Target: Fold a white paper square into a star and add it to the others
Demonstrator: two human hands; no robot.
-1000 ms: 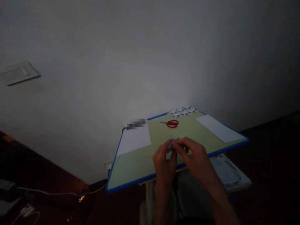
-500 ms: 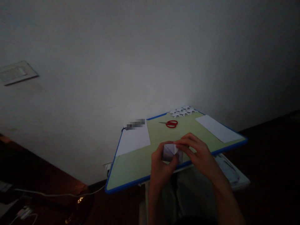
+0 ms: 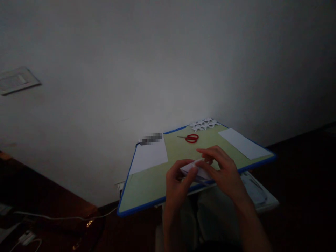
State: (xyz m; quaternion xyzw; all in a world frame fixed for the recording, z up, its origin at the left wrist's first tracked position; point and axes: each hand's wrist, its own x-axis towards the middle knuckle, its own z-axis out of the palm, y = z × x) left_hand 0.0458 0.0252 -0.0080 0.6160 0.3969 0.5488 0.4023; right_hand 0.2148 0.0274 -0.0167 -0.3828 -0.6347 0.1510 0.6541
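Between my hands, above the near edge of the green tabletop (image 3: 147, 190), is a small piece of folded white paper (image 3: 203, 174). My left hand (image 3: 177, 180) grips its left side, thumb on the near face and fingers behind. The thumb and a finger of my right hand (image 3: 224, 173) pinch the paper's upper part, while the index finger is raised off it. Part of the paper is hidden by my fingers. Beyond my hands lie red-handled scissors (image 3: 191, 138), blades pointing left.
Several small folded white paper shapes (image 3: 203, 125) sit at the table's far edge. White sheets lie at left (image 3: 149, 157) and right (image 3: 244, 142). A blurred-out dark item (image 3: 151, 139) rests on the left sheet. The wall (image 3: 157, 70) stands behind; a cable (image 3: 65, 219) runs at lower left.
The paper has been tilted and its square face with crease lines now shows as a slanted, narrower shape. My right index finger has lifted away from it; my left thumb has moved up.
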